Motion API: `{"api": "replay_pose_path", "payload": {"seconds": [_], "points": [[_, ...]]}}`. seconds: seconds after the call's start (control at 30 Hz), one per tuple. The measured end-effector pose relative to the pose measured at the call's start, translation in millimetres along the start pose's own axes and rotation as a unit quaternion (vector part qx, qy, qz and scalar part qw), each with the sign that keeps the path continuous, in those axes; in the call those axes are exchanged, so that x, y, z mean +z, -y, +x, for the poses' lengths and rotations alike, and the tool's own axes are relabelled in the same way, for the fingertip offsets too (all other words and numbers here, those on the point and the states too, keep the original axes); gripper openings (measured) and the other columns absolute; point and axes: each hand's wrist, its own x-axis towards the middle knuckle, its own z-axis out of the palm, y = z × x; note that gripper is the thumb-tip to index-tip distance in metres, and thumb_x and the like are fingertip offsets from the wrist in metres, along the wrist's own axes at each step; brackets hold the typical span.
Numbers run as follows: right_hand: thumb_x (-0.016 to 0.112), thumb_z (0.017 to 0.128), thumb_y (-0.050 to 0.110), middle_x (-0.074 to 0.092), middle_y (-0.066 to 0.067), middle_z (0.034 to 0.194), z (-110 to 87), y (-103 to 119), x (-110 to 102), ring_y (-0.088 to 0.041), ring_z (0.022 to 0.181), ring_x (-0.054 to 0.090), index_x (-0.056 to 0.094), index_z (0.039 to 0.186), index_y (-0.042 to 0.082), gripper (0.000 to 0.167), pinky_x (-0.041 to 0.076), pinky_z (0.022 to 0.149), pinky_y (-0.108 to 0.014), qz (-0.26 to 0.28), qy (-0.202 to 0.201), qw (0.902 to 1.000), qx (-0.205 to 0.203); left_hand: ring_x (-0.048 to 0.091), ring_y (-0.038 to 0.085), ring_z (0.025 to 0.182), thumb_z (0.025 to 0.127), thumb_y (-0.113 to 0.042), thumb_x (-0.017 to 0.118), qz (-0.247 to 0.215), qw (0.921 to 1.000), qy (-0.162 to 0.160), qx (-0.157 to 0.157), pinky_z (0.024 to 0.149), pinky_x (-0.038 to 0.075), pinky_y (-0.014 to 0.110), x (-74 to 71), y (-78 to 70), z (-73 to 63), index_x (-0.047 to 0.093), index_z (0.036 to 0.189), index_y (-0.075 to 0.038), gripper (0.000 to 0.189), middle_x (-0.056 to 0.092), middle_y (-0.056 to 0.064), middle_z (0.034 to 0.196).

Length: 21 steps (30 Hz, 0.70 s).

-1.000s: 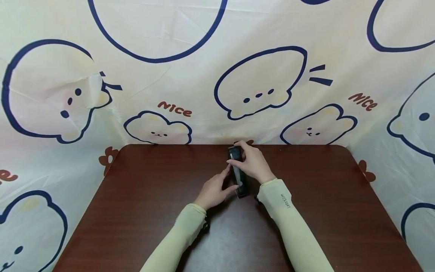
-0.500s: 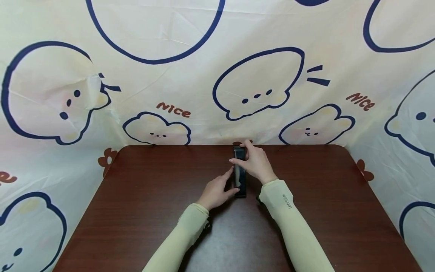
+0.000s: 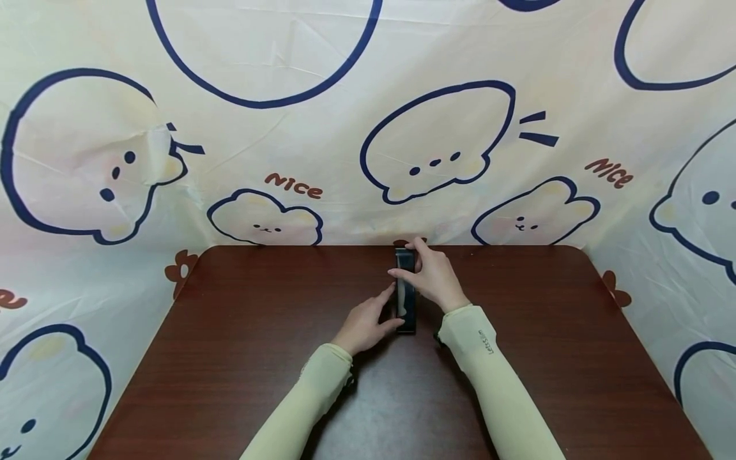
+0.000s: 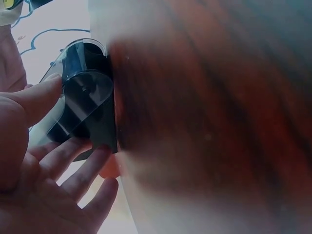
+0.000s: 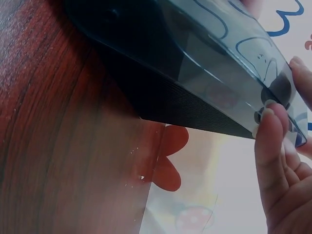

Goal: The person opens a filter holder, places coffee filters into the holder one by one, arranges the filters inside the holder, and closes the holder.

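Observation:
A long, narrow black box (image 3: 410,313) with a clear, curved plastic cover (image 5: 214,63) lies lengthwise near the table's far edge. Its exact kind is unclear. My right hand (image 3: 434,278) pinches the cover toward the far end, thumb on the left and index finger reaching past that end. At the near left side, my left hand (image 3: 362,324) holds the box between thumb and fingers. In the left wrist view, the thumb touches the clear part and the fingers lie against the black base (image 4: 105,124). A ribbed dark side shows in the right wrist view.
The dark brown wooden table (image 3: 241,345) has rounded far corners. Right behind its far edge hangs a pale cloth (image 3: 345,223) printed with blue cartoon outlines, which also covers both sides.
One second ago the box sat at a slight slant; it now points straight away, its far end shifted right. Both hands moved slightly right with it. The last half second shows almost no movement.

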Motion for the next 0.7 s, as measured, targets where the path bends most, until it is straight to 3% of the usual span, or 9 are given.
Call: {"api": "replay_pose_path", "payload": {"seconds": [0.27, 0.7], "points": [[0.081, 0.09, 0.044, 0.058, -0.004, 0.073, -1.2, -2.3, -0.5, -0.019, 0.054, 0.054, 0.057, 0.133, 0.018, 0.056, 0.049, 0.053, -0.033, 0.009, 0.003, 0.9999, 0.001, 0.056, 0.036, 0.136, 0.102, -0.043, 0.065, 0.001, 1.0, 0.004, 0.005, 0.111, 0.046, 0.055, -0.9, 1.3, -0.5, 0.027, 0.165, -0.02, 0.077, 0.053, 0.015, 0.154], [0.078, 0.093, 0.045, 0.059, -0.009, 0.076, -2.3, -0.5, -0.3, -0.019, 0.056, 0.052, 0.053, 0.141, 0.012, 0.064, 0.046, 0.054, -0.034, 0.005, 0.015, 0.9999, 0.001, 0.055, 0.037, 0.137, 0.102, -0.045, 0.065, 0.021, 0.9997, -0.002, 0.011, 0.113, 0.044, 0.056, -0.7, 2.3, -0.3, 0.027, 0.165, -0.02, 0.078, 0.052, 0.013, 0.155]]}}
